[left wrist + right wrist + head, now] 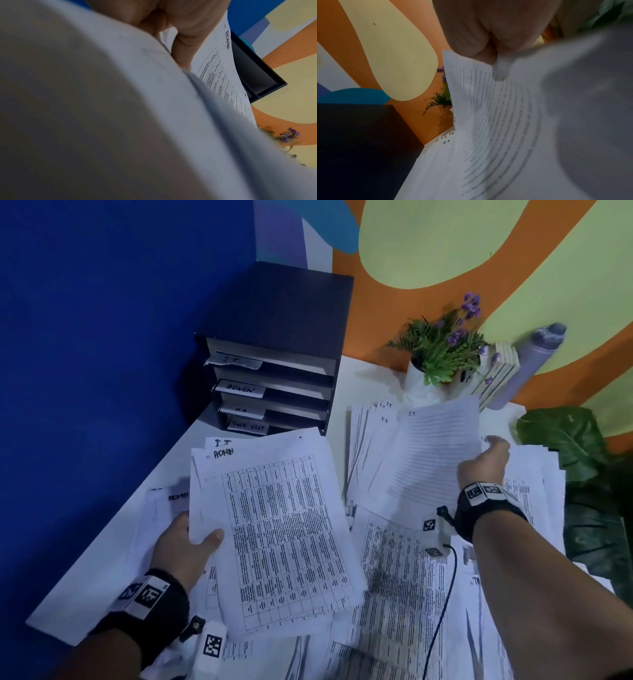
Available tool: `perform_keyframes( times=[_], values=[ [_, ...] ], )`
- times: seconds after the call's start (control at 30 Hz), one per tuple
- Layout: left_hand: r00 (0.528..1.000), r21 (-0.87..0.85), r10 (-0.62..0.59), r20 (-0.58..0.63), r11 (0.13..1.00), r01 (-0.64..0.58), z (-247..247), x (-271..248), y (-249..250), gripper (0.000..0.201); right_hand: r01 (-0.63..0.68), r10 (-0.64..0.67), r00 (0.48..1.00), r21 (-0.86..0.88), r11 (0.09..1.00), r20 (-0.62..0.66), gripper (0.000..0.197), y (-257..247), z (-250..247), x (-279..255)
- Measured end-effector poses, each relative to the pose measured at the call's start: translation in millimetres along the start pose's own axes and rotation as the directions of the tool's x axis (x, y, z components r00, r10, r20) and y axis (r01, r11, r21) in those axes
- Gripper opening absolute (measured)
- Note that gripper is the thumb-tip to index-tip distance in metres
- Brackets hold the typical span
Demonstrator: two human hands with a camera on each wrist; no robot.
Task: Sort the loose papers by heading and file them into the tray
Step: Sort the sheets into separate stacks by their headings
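My left hand point(191, 542) grips a stack of papers point(281, 529) by its lower left edge; the top sheet is headed ADMIN and carries a table. The same ADMIN sheet point(221, 70) shows past my left fingers point(185, 54). My right hand point(486, 457) pinches the right edge of a lined sheet headed IT point(435, 453), lifted over a fanned pile of IT papers point(370, 419). That lined sheet point(488, 115) hangs blurred below my right fingers point(481, 40). The dark filing tray point(274, 364) stands at the back, its slots labelled IT, ADMIN, H.R and TASK LIST.
Loose printed papers point(404, 594) cover the white desk point(102, 570). A potted plant with purple flowers point(442, 350), a small stack of books point(496, 374) and a grey bottle point(534, 354) stand at the back right. Large green leaves point(582, 474) crowd the right edge.
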State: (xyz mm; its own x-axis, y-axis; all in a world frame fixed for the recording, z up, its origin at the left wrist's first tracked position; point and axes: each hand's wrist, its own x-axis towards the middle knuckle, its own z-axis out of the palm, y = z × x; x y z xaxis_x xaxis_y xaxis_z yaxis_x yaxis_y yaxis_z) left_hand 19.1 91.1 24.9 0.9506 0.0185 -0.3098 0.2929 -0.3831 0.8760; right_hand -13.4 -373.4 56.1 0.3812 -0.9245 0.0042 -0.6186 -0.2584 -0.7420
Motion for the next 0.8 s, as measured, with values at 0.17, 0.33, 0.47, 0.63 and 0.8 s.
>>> perform_keyframes(
  times=[0.17, 0.33, 0.47, 0.63, 0.8],
  values=[
    [1.000, -0.036, -0.016, 0.003, 0.999, 0.016, 7.1, -2.4, 2.3, 0.022, 0.192, -0.160, 0.970, -0.179, 0.965, 0.181, 0.075, -7.3, 13.2, -30.1],
    [1.000, -0.031, 0.012, -0.004, 0.999, -0.012, 15.5, -6.3, 10.4, 0.027, -0.057, -0.098, 0.720, 0.199, 0.978, 0.688, 0.051, -3.4, 16.2, -139.4],
    [1.000, -0.063, 0.025, 0.015, 0.998, -0.024, 19.1, -9.9, 13.4, 0.026, -0.175, -0.030, 0.663, 0.193, 0.965, 0.748, 0.036, 14.6, 23.1, -199.7],
    [0.996, -0.002, 0.063, 0.070, 0.998, -0.063, 18.0, -10.8, 9.9, 0.021, -0.220, 0.016, 0.797, 0.267, 0.938, 0.603, 0.006, 25.8, 10.4, -213.5],
    [0.994, -0.041, 0.097, 0.048, 0.995, -0.095, 14.1, -17.5, 10.2, 0.016, -0.343, 0.101, 0.837, 0.370, 0.863, 0.538, 0.008, 51.2, -7.0, -213.6]
  ],
)
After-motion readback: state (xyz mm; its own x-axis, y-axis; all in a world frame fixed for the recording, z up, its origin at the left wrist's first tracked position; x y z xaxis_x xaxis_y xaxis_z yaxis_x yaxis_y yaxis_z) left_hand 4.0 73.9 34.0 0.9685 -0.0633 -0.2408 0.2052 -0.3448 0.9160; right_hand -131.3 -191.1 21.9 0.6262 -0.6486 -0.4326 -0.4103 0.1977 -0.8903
